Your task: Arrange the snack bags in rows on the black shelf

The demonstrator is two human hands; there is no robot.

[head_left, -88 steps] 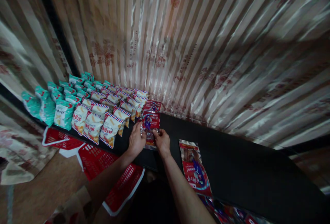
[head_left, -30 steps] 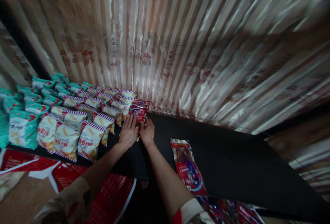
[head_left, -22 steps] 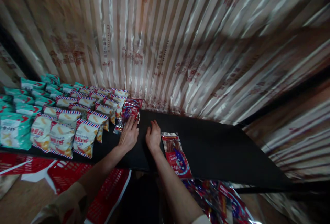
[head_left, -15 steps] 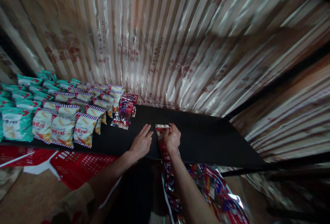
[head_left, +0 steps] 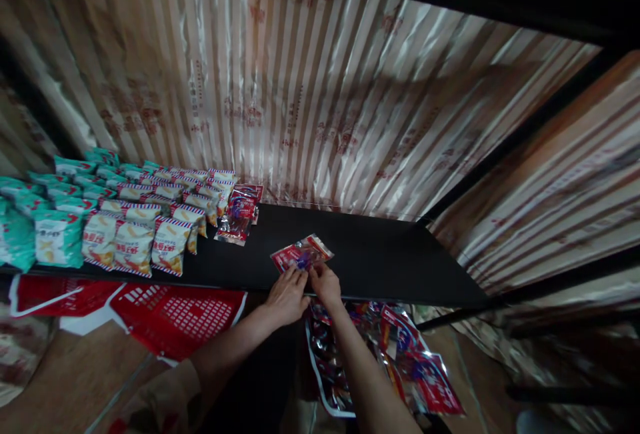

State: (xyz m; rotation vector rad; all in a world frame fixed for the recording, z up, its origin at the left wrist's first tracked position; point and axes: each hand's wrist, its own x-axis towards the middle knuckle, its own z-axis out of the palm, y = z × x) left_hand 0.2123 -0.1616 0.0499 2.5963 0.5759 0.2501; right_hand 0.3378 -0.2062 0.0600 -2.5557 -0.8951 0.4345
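Observation:
A red and purple snack packet [head_left: 301, 253] lies turned at a slant over the black shelf [head_left: 390, 257]. My right hand [head_left: 326, 283] pinches its near edge. Beside it, my left hand [head_left: 289, 296] touches the lower left part of the packet with its fingers stretched out. Further left on the shelf, a few matching red packets [head_left: 240, 213] lie stacked flat. White snack bags [head_left: 134, 246] with red and blue striped edges stand in rows to the left of them.
Green snack bags [head_left: 59, 237] fill the shelf's far left. Below the front edge are a red basket [head_left: 195, 317] and a container heaped with red packets [head_left: 435, 377]. Striped sheeting [head_left: 300, 87] hangs behind; dark posts [head_left: 520, 134] frame the right side.
The packet has turned from lengthwise to a sideways slant. My left hand has moved right to touch it, and my right hand has shifted to its near edge.

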